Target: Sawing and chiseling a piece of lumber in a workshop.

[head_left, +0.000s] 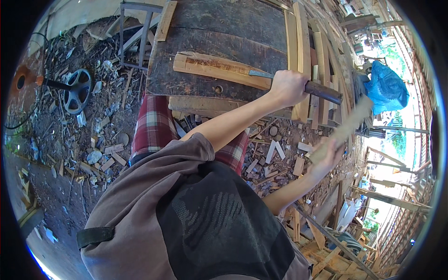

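A long wooden piece (pixel 214 67) with a cut along its top lies on the dark, worn workbench (pixel 224 18). My left hand (pixel 287 88) is closed around a chisel (pixel 324 92). The chisel's blade reaches left onto the wooden piece near its right end, while the dark round handle sticks out to the right. To the right of the bench my right hand (pixel 329 154) grips a pale wooden stick (pixel 345 126), raised and smeared by motion. The stick's upper end is apart from the chisel handle.
Several wooden strips (pixel 303 56) lean along the bench's right side. Offcuts and chips litter the ground (pixel 112 135). A grey spoked wheel (pixel 77 92) is at the left, and a blue plastic bag (pixel 387 87) hangs at the right. Another board (pixel 205 105) sits below the bench's near edge.
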The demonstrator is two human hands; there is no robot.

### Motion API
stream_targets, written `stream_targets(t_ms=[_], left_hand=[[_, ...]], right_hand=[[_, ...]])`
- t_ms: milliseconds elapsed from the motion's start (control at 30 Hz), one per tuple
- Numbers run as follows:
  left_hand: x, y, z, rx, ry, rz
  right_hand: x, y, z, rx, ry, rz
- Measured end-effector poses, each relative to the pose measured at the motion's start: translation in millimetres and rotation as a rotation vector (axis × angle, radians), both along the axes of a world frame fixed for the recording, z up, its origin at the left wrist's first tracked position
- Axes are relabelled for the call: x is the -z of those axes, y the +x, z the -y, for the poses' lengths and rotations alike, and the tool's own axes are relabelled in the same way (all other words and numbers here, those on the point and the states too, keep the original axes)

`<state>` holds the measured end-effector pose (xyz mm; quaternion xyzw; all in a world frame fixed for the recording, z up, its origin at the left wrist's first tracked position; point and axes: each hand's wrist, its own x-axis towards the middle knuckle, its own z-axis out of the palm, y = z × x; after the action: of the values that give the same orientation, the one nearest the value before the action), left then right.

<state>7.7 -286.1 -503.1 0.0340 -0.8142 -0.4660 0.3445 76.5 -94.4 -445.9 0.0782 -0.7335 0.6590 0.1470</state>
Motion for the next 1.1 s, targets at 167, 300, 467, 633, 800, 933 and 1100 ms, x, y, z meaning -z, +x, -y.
stream_targets(t_ms=[167,300,467,633,800,933,1100], left_hand=[[-5,2,2,-0.003,0.031,-0.004],[0,1,0,-0.005,0.025,0.004],[2,5,-2,0.032,-0.006,0.008],[9,-1,-2,-0.002,0.014,-0.012],[7,6,-3,0.031,-0.005,0.019],[15,0,-1,0.001,-0.041,0.070],[12,4,0,0.018,-0.043,0.084]], right_hand=[[3,-2,2,-0.032,-0.165,-0.122],[27,-12,-5,-0.057,0.181,-0.102],[9,-10,4,-0.062,-0.195,-0.142],[18,-21,-3,0.004,0.193,-0.102],[-1,-11,10,-0.016,-0.219,-0.178],[21,-10,9,0.069,0.277,0.015],[4,-7,3,-0.052,-0.145,-0.037]])
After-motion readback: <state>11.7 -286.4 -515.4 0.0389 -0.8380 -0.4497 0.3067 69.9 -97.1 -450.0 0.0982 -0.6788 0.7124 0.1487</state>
